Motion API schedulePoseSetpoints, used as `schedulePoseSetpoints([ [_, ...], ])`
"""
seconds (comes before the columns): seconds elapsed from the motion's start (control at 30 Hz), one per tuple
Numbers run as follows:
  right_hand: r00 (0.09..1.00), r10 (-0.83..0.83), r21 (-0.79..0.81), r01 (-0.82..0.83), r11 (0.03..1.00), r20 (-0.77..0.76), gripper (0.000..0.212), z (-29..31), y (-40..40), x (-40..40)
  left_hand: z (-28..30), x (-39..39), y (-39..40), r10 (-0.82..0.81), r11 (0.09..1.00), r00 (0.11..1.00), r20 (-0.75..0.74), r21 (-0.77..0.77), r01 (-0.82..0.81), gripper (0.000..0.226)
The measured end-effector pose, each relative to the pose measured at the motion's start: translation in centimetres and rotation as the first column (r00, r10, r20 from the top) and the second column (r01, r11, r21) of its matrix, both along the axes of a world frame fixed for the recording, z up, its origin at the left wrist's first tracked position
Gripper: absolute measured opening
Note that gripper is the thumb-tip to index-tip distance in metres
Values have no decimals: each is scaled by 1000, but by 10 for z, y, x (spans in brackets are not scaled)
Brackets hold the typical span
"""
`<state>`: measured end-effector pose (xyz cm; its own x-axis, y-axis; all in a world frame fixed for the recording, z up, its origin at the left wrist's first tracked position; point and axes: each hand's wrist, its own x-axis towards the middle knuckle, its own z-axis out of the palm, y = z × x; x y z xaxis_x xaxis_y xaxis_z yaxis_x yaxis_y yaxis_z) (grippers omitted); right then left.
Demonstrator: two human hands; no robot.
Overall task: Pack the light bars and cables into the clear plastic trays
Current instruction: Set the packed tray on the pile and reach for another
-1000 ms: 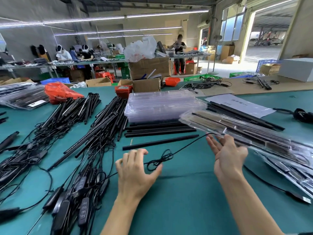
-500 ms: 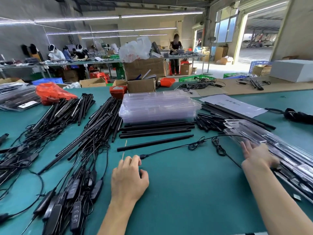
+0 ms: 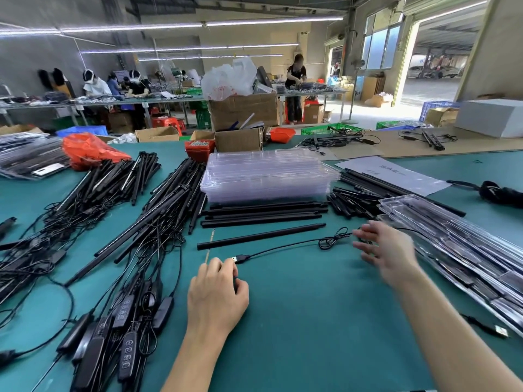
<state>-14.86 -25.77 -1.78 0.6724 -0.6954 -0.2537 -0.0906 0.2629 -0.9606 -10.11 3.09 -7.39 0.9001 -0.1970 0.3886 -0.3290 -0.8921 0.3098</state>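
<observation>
My left hand [image 3: 216, 292] rests on the green table with its fingers curled, fingertips touching the USB plug of a black cable [image 3: 283, 247]. That cable runs right to a small coil and passes under my right hand [image 3: 387, 250], which hovers open and blurred next to the filled clear trays [image 3: 458, 250]. A single light bar [image 3: 260, 236] lies just beyond the cable. Three more bars [image 3: 263, 215] lie in front of a stack of empty clear trays [image 3: 268, 176]. A big tangle of bars and cables [image 3: 127, 222] covers the left side.
Inline controllers [image 3: 127, 335] lie at the near left. Short black pieces [image 3: 351, 202] and a white sheet [image 3: 393, 174] sit at the right, behind the filled trays. A red bag [image 3: 87, 151] and cardboard boxes [image 3: 237, 140] stand at the table's far edge. People work at distant benches.
My right hand set the filled tray down on the right pile and now moves left, open. The cable was drawn rightwards until its plug reached my left fingertips, which have curled.
</observation>
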Motion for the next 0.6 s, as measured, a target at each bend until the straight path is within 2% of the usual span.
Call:
schedulePoseSetpoints([
  [0.03,996,88,-180,-87,980,-4,11,-3,15,8,0,0,0,0,1000,1000,-3,-7,0,3],
  [0.07,980,193,-382,-194,904,-40,14,-7,28,16,0,0,0,-4,1000,1000,-6,-15,4,3],
  [0.1,943,305,-564,-327,758,-137,27,-13,38,25,1,0,1,-8,1000,1000,-6,-19,8,3],
  [0.13,878,378,-675,-471,568,-293,42,-21,45,33,1,1,1,-12,1000,1000,-7,-15,12,2],
  [0.17,804,376,-710,-587,387,-460,53,-28,51,40,1,1,2,-13,1000,1000,-12,-11,13,3],
  [0.2,753,323,-705,-654,274,-573,58,-32,56,46,0,1,2,-16,1000,1000,-15,-10,16,5],
  [0.27,741,210,-713,-671,204,-638,57,-34,60,53,-1,2,3,-26,1000,1000,-13,-11,26,4],
  [0.4,770,100,-766,-638,80,-631,38,-29,60,55,-2,3,2,-28,1000,1000,-14,4,28,4],
  [0.47,836,106,-832,-548,92,-539,36,-28,58,53,-2,4,2,-30,1000,999,-18,1,30,4],
  [0.5,875,112,-864,-483,139,-471,42,-29,57,52,-1,4,2,-31,1000,999,-24,1,31,5],
  [0.53,914,114,-887,-405,224,-388,47,-28,56,51,-1,4,2,-31,1000,999,-30,2,31,5],
  [0.6,976,91,-852,-216,476,-197,51,-23,50,51,-1,4,2,-28,1000,999,-39,-4,28,5],
])
